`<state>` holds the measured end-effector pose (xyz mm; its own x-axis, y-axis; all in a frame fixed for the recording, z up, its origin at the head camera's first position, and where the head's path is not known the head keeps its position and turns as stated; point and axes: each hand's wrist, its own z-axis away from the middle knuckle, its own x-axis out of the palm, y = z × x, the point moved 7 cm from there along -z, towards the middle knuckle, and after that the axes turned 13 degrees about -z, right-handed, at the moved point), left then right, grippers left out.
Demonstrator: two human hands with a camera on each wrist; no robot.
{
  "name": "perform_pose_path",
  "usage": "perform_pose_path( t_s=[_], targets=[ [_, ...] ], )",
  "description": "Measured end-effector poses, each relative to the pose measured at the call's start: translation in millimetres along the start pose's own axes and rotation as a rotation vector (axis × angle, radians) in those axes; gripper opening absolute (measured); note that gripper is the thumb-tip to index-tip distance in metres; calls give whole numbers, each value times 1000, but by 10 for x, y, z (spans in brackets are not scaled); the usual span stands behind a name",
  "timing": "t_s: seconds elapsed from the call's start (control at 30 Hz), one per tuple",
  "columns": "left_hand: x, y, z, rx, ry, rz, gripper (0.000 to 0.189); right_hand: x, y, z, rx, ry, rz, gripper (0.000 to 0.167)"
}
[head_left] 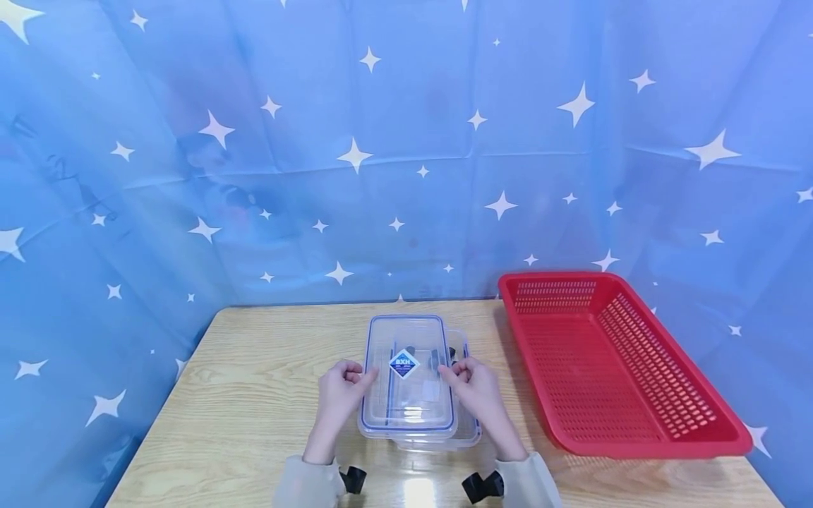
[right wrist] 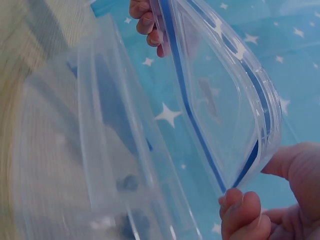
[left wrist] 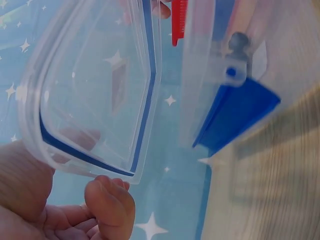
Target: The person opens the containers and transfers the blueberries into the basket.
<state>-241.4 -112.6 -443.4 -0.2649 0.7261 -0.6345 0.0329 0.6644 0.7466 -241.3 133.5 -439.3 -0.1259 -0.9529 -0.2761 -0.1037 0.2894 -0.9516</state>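
Note:
A clear plastic lid [head_left: 416, 406] with a blue seal and a diamond-shaped label is held up level by both hands. My left hand [head_left: 341, 391] pinches its left edge between thumb and curled fingers. On the opposite side, my right hand [head_left: 478, 391] grips the right edge the same way. Below and slightly to the right stands a clear plastic container [head_left: 471, 423], apart from the lid. Inside it, the left wrist view shows a flat blue piece [left wrist: 240, 117] and a small dark object [left wrist: 239, 45]; their kinds are unclear.
A large red perforated basket [head_left: 591, 367] stands to the right on the wooden table [head_left: 254, 381], near the right edge. A blue curtain with white stars [head_left: 406, 141] hangs behind the table and at its sides.

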Motion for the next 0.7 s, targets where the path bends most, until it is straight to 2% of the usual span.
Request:
perform_pose_path(
  t_s=[0.23, 0.37, 0.7],
  targets=[
    [-166, -113, -7, -27, -4, -21, 27, 190, -52, -15, -6, -36, -62, 19],
    [-266, -162, -5, -31, 8, -29, 27, 296, -84, -23, -33, -50, -47, 21],
    [-516, -371, -3, -70, 33, -67, 27, 590, -188, 15, -31, -98, -32, 25]
  ],
)
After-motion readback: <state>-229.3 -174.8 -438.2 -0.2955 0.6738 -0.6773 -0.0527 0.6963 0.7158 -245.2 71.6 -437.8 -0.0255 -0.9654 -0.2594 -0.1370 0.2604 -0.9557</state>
